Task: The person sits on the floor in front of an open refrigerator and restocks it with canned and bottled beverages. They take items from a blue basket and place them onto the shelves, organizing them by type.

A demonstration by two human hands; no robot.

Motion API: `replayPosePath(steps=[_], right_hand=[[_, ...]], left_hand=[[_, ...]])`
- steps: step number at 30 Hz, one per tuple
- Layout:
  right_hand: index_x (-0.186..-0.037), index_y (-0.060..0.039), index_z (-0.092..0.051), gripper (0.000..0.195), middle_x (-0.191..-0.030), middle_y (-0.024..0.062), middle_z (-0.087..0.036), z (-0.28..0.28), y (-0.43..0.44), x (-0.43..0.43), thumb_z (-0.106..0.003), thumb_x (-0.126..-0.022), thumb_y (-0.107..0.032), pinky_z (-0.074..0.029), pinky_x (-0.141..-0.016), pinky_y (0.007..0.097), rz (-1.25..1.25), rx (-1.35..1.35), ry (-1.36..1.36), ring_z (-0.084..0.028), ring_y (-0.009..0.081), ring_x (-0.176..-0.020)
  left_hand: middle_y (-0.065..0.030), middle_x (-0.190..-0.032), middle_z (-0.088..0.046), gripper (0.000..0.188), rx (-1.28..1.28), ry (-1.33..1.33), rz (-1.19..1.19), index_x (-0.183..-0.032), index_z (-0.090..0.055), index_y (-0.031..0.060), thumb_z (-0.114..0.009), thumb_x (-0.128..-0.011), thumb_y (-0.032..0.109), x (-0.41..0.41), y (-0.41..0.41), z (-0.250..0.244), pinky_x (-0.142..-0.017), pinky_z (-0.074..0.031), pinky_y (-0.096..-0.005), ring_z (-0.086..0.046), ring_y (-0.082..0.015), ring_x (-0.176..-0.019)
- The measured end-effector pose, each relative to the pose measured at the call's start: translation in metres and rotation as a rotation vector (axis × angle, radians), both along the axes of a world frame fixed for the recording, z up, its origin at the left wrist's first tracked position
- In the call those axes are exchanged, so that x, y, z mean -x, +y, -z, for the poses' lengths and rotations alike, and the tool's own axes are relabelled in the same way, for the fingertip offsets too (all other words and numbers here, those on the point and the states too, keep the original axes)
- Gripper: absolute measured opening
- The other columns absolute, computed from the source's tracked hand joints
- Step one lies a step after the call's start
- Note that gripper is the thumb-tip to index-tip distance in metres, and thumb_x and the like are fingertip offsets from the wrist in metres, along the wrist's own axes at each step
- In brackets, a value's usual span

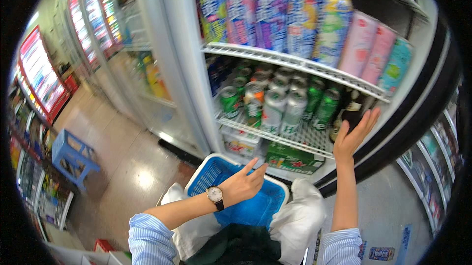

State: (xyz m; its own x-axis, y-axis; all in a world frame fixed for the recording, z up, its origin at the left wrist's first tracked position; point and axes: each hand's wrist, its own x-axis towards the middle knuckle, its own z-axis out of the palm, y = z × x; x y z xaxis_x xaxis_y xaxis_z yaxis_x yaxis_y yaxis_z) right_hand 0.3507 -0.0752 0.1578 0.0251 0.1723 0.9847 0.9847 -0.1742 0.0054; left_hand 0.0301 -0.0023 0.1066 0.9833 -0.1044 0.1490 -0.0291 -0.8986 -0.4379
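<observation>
My left hand (245, 183), with a wristwatch (214, 193) on the wrist, is over a blue plastic basket (273, 195) with a white rim. Its fingers are apart and hold nothing. My right hand (356, 134) is raised with spread fingers at the right end of the lower wire shelf, beside a dark bottle (348, 115); whether it touches the bottle I cannot tell. On that shelf stand green cans (229, 102) and silver cans (273, 108). Tall blue cans (271, 16) and pink cartons (359, 41) line the wire shelf (295, 60) above.
A green beer carton (295, 158) and a white pack (239, 143) lie at the fridge bottom. A glass door (147, 62) is at the left. A blue plastic stool (72, 156) stands on the tiled floor. More stocked shelves (424, 176) are at the right.
</observation>
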Motion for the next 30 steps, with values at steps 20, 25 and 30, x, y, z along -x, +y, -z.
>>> replayPosePath(steps=[20,25,30], right_hand=[[-0.125,-0.0030,-0.058,0.036,-0.136,0.0189,-0.051,0.169,0.034,0.173,-0.056,-0.094,-0.021,-0.029,-0.111,0.0487,-0.694,1.055,0.574,-0.042,0.0372,-0.131],[-0.113,-0.0068,-0.063,0.022,-0.110,0.0133,-0.064,0.158,0.021,0.186,-0.057,-0.093,-0.015,-0.052,-0.079,0.0395,-0.684,1.206,0.730,-0.064,0.0334,-0.095],[-0.106,-0.0061,-0.059,0.015,-0.098,0.0123,-0.063,0.148,0.011,0.193,-0.054,-0.093,-0.012,-0.052,-0.062,0.0428,-0.800,1.169,0.728,-0.065,0.0340,-0.082]], left_hand=[[-0.0158,-0.100,-0.065,0.024,0.526,-0.078,-0.153,-0.099,-0.065,0.0027,-0.056,-0.081,0.014,0.021,0.021,0.130,-0.098,-0.045,-0.0488,-0.063,-0.0301,-0.098],[-0.0069,-0.075,-0.062,0.011,0.671,0.056,-0.166,-0.081,-0.063,0.0076,-0.057,-0.074,0.012,0.031,0.006,0.129,-0.055,-0.052,-0.0343,-0.063,-0.0220,-0.070],[-0.0085,-0.081,-0.065,0.012,0.983,0.290,-0.114,-0.087,-0.062,0.0067,-0.060,-0.082,0.017,0.038,-0.003,0.126,-0.053,-0.053,-0.0388,-0.066,-0.0271,-0.077]])
